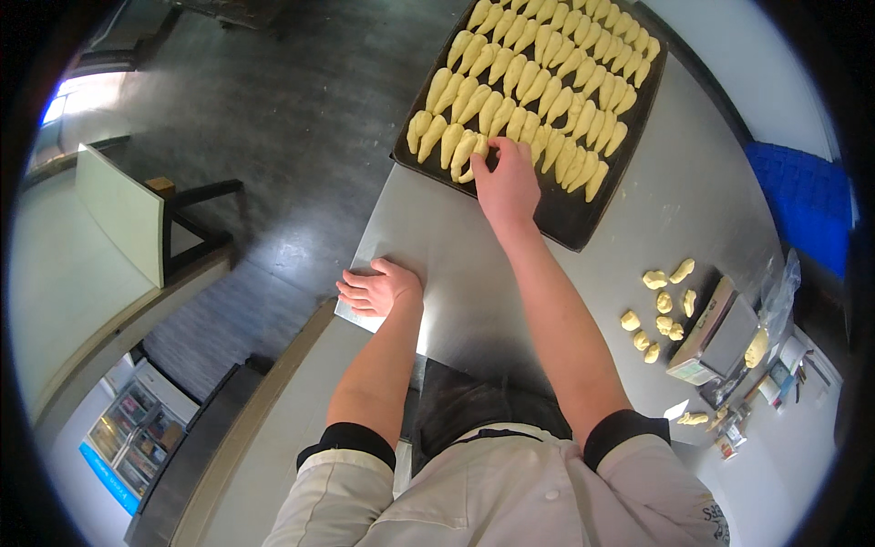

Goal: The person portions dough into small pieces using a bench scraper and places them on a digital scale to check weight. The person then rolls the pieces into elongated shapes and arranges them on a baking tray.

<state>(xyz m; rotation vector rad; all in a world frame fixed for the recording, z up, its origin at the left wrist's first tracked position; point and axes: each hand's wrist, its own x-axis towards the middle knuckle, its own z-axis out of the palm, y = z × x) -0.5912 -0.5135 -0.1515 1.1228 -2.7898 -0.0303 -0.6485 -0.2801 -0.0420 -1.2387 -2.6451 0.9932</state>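
Rows of pale yellow, tapered dough pieces (525, 81) lie on a dark baking tray (571, 217). My right hand (511, 179) reaches over the row closest to me, its thumb and index fingertip on either side of a small dough piece (481, 145). The lower end of that piece is partly hidden by the thumb. My left hand (384, 288) holds nothing. It rests with fingers apart near the left corner of the metal table (451, 256), well short of the tray.
Several small dough lumps (664, 301) lie at the right beside a weighing scale (711, 335). Beyond the scale are a clear plastic bag (781, 294) and a larger dough piece (756, 347). A blue woven object (796, 198) stands past the table's right edge.
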